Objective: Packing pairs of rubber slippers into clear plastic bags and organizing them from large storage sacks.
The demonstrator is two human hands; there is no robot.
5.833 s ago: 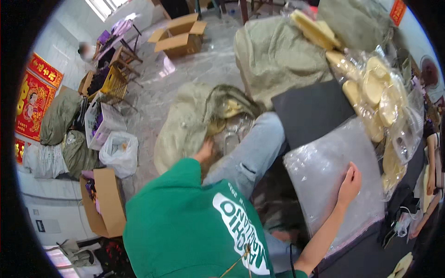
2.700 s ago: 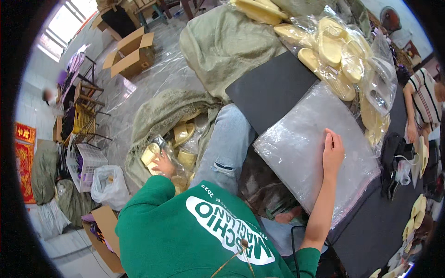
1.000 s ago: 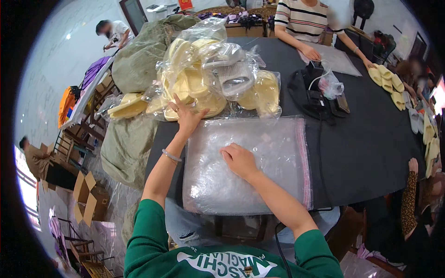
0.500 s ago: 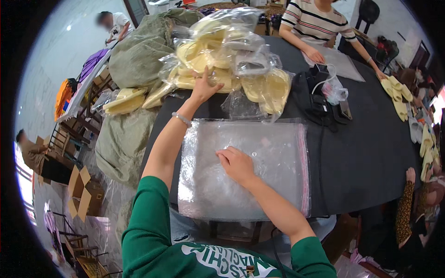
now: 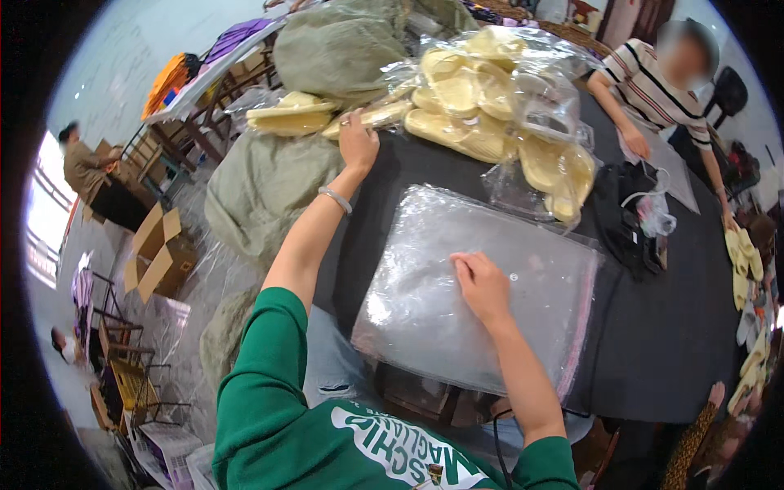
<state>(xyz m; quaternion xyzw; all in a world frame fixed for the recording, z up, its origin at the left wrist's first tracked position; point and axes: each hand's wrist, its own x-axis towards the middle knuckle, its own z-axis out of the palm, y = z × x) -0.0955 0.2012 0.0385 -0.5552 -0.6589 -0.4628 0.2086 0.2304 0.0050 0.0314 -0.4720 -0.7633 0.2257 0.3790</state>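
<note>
My left hand (image 5: 358, 145) reaches to the far left table edge, its fingers bent over a flat pair of yellow slippers (image 5: 384, 115) in clear plastic. Part of the grip is hidden behind the hand. Beside it lies a heap of bagged yellow slippers (image 5: 461, 135), with another bagged yellow pair (image 5: 291, 121) to its left. My right hand (image 5: 483, 287) rests with curled fingers on a stack of clear plastic bags (image 5: 425, 245) in front of me. Whether those fingers pinch anything is hidden.
A dark tabletop (image 5: 661, 351) carries a black bag (image 5: 622, 212) and a cable. Across it, a person (image 5: 665, 90) touches yellow slippers (image 5: 741, 257) at the far right. Greenish sacks (image 5: 269, 192) sit left of the table. An open carton (image 5: 162, 253) stands on the floor.
My left hand has left the main slipper heap and moved left to the flat bagged pair. My view has turned left. The right hand stays curled on the plastic bags.
</note>
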